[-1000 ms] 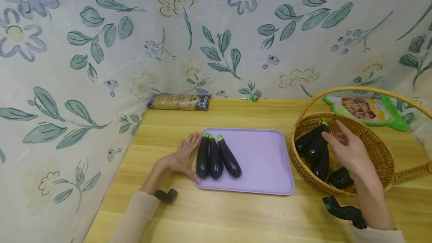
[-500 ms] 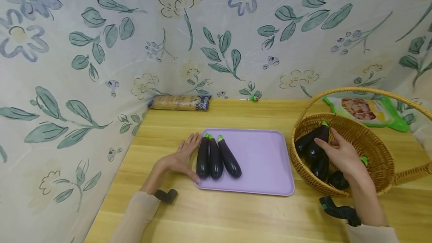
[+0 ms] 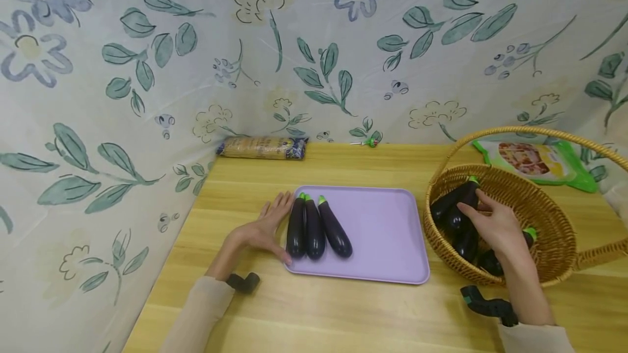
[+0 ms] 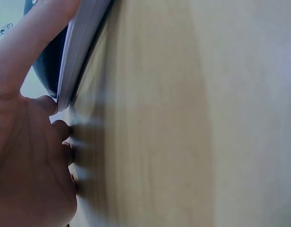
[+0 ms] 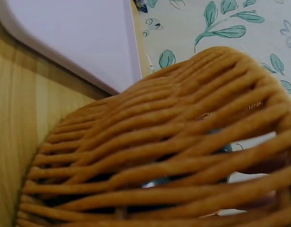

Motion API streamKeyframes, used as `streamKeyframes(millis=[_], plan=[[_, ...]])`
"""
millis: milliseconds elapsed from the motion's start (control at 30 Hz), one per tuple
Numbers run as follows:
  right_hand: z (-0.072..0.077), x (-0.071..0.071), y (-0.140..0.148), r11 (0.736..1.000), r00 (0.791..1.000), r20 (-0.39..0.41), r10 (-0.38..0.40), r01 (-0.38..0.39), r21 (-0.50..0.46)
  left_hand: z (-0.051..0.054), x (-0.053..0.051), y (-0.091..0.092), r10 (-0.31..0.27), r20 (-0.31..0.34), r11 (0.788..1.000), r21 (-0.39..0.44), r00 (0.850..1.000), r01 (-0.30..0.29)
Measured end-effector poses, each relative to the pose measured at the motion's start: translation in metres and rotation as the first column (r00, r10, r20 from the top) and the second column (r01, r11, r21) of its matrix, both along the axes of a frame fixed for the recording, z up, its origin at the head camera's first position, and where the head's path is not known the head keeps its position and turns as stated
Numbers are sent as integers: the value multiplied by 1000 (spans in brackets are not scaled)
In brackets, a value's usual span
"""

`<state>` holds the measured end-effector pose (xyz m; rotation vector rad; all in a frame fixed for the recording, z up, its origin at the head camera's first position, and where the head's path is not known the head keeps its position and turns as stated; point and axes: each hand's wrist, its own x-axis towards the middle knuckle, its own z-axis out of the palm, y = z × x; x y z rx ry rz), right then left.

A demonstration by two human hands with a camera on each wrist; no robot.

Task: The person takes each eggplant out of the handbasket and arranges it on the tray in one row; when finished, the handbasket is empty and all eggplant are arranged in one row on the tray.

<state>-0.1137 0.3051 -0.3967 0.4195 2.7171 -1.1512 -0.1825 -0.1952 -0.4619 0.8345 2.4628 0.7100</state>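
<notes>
L hand [image 3: 262, 230] is resting at the tray's [image 3: 382, 233] L rim, fingers spread apart; R hand [image 3: 495, 227] is pinching an eggplant [image 3: 457, 221] btwn thumb & fingers, inside the basket [image 3: 551, 233]. 3 other eggplants [image 3: 315, 230] are lying on the tray.

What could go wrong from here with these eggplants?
The right hand pinches an eggplant lying among others in the basket; lifting it might dislodge neighbours. Raised, it could knock the basket's arching handle. Three rounded eggplants lie on the tray, so a nudge from the left hand at its edge might roll them.
</notes>
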Motion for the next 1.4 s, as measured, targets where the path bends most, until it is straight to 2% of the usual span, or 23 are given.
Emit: streamKeyframes(millis=[333,533,700,933,1200,1400], plan=[[0,-8,-1,999,999,-7,-49,49,-2,3,1,0,13,-7,1000,-25,1000,-13],[-1,-12,-8,999,999,-31,-43,44,12,6,1,0,17,0,999,-30,1000,-17],[-2,-15,-9,998,997,-58,-44,46,33,4,0,0,6,-17,1000,-23,1000,-7],[-1,-13,-7,994,996,-14,-83,82,-68,2,1,-1,7,-9,1000,-20,1000,-7],[0,-12,-1,981,991,2,-131,130,-145,2,2,1,1,-8,1000,-8,1000,-1],[2,-8,4,977,995,20,-97,99,-189,3,2,1,0,-9,1000,-4,1000,0]])
